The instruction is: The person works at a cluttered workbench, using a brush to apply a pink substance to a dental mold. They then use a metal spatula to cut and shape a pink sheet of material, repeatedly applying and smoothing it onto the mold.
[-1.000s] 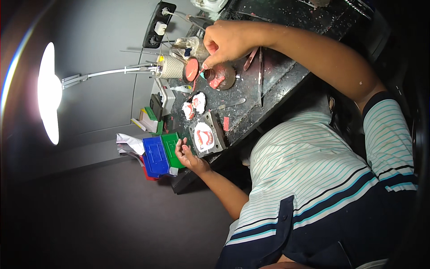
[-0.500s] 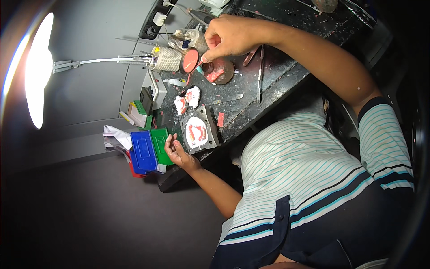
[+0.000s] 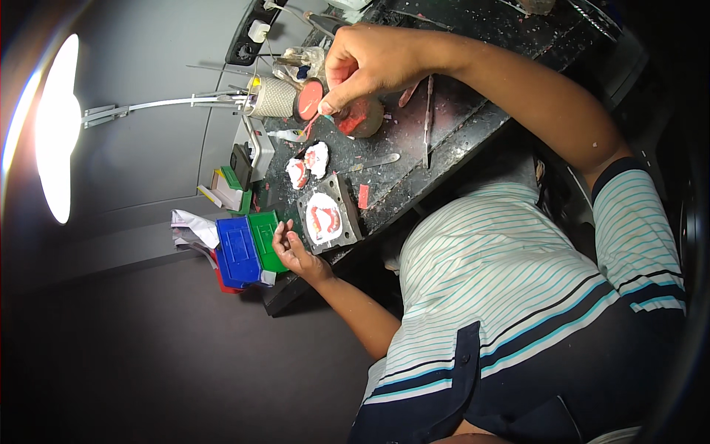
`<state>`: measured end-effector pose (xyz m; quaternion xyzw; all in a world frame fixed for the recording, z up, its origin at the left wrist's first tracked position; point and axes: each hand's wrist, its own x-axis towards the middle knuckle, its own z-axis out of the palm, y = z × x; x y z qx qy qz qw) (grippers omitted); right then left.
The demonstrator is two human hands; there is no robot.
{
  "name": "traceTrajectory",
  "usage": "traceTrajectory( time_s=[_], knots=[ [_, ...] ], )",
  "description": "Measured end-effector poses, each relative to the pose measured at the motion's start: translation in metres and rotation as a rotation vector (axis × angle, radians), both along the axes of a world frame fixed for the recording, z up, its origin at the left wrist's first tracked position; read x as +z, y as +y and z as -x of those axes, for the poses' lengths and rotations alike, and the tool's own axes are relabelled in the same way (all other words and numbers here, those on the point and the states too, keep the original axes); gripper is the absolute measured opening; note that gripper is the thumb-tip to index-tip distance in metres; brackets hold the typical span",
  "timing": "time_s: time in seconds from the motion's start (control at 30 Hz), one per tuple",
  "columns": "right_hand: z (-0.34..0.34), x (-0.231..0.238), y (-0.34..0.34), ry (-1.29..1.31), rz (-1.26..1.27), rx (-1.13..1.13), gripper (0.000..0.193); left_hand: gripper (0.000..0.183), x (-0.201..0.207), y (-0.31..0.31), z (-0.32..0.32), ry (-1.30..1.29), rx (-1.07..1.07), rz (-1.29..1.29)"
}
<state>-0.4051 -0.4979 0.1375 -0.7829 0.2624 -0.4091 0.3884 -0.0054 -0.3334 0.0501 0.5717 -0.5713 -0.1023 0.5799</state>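
My right hand point(image 3: 362, 70) is closed round a corded wax knife with a black handle point(image 3: 323, 24). Its tip, with a pink strip point(image 3: 312, 122) at it, shows below my fingertips, beside a round dark dish of pink wax point(image 3: 310, 99). My left hand point(image 3: 296, 253) rests palm up with fingers loosely bent and apart, holding nothing. Next to it lies a grey metal flask half point(image 3: 347, 211) with a denture point(image 3: 336, 216) set in white plaster. Two white plaster pieces with pink gums point(image 3: 316, 159) sit beyond the flask. A small pink slab point(image 3: 363, 196) lies near it.
A rounded pink-stained pot point(image 3: 362, 118) stands under my right wrist. Metal spatulas point(image 3: 381, 160) lie on the black bench point(image 3: 458, 133). A woven tool cup point(image 3: 274, 98) stands at the back, beside a lit lamp point(image 3: 59, 133). Blue point(image 3: 238, 255) and green bins point(image 3: 266, 240) hang at the bench's left end.
My right hand has moved slightly left and down with the wax knife, away from the wax dish toward the plaster pieces. My left hand has stayed in place.
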Motion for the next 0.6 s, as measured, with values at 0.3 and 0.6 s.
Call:
traceTrajectory(
  time_s=[0.3,0.6],
  knots=[
    [0.0,-0.003,-0.003,0.09,-0.053,-0.121,0.043,0.037,0.002,-0.001,0.003,-0.004,0.005,-0.001],
    [-0.005,-0.017,-0.024,0.192,0.03,-0.242,0.049,0.037,0.0,-0.003,0.003,0.0,-0.003,0.014]
  ],
)
